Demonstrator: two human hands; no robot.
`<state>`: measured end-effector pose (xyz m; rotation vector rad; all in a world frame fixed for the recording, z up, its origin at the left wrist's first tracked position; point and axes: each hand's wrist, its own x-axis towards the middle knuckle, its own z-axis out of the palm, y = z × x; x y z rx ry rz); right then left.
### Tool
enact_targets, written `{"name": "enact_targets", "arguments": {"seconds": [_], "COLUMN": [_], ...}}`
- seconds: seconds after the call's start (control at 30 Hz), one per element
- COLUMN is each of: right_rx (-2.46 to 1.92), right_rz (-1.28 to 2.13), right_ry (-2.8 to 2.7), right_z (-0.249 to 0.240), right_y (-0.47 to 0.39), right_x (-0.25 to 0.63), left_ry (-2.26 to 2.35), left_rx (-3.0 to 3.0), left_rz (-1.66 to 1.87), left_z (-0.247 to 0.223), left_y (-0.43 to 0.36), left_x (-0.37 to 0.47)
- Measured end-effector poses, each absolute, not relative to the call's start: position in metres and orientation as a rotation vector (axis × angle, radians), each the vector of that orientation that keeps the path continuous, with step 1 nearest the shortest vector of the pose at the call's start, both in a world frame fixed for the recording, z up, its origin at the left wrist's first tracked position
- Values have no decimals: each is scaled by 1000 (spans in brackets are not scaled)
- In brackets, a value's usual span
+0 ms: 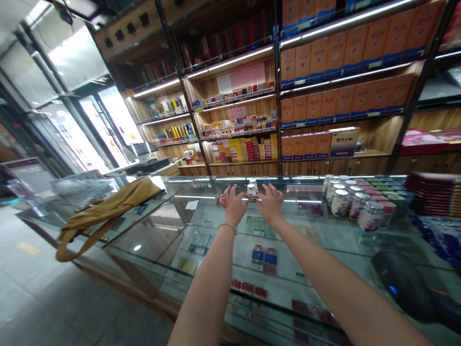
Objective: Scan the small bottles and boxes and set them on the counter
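Note:
Both arms reach across a glass counter. A small white jar with a silvery lid (pixel 251 191) stands near the counter's far edge, with another lid showing just behind it. My left hand (pixel 233 204) is at the jar's left side, its thumb and a fingertip by the jar and the other fingers spread. On the right side, my right hand (pixel 270 202) has its thumb and a fingertip at the same jar, other fingers raised. The jar sits upright between the two hands.
Several lidded jars (pixel 339 203) stand in rows at the right. A dark scanner (pixel 403 286) is at the lower right, near blue packets (pixel 437 238) and stacked red boxes (pixel 428 192). A mustard bag (pixel 108 206) lies on the left counter. Stocked shelves rise behind.

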<state>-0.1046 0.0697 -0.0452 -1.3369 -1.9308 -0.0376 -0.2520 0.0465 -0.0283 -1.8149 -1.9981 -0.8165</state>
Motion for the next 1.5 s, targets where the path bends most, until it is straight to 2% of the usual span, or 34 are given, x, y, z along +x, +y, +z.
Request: {"name": "enact_targets", "arguments": {"seconds": [1.0,1.5], "right_rx": [-1371,-1440], "right_rz": [-10,-131], "right_ry": [-1965,-1812], "right_z": [-48,-50], "right_y": [74,73], "right_x": [-105,-113], "left_ry": [-1971,-1904], "left_rx": [-1861,-1728], "left_rz": [-724,-817], "left_z": [-30,-29], "left_y": [48,51], "left_x": [-251,-251]}}
